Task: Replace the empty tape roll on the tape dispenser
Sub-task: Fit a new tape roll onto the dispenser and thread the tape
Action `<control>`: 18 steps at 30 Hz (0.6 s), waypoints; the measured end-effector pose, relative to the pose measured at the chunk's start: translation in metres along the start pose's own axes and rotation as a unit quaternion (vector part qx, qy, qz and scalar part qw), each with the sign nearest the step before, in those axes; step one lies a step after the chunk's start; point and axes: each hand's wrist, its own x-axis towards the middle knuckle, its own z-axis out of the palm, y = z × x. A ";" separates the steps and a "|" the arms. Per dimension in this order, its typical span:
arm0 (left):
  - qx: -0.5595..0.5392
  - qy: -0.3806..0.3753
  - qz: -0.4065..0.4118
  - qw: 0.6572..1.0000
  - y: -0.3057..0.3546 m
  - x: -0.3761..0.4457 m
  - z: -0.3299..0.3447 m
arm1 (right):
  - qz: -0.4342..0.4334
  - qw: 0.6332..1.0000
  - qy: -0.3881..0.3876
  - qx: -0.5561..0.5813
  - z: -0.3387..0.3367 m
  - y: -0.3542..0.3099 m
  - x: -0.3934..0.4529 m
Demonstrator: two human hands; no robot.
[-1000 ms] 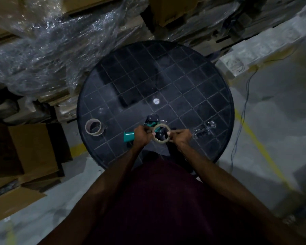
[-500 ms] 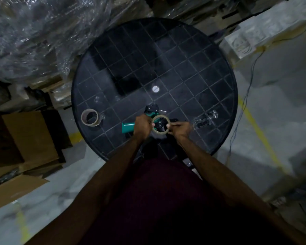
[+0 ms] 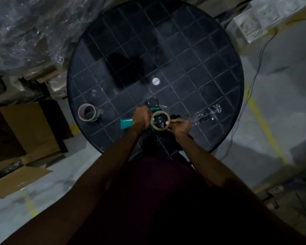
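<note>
A teal-handled tape dispenser lies near the front edge of the round black table. My left hand grips its handle. A thin tan roll sits around the dispenser's black hub. My right hand pinches that roll's right rim. A second, thicker tape roll stands on the table to the left, apart from both hands.
A crumpled piece of clear film lies on the table at the right. Open cardboard boxes stand on the floor at left, plastic-wrapped stacks behind. A cable runs along the floor at right.
The camera has moved nearer and tilted, so the table sits higher in view. Both hands stay on the dispenser and the thin roll in nearly the same hold.
</note>
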 end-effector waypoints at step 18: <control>0.020 0.008 -0.010 1.000 0.001 0.014 0.010 | -0.008 1.000 0.027 0.002 0.006 0.005 0.004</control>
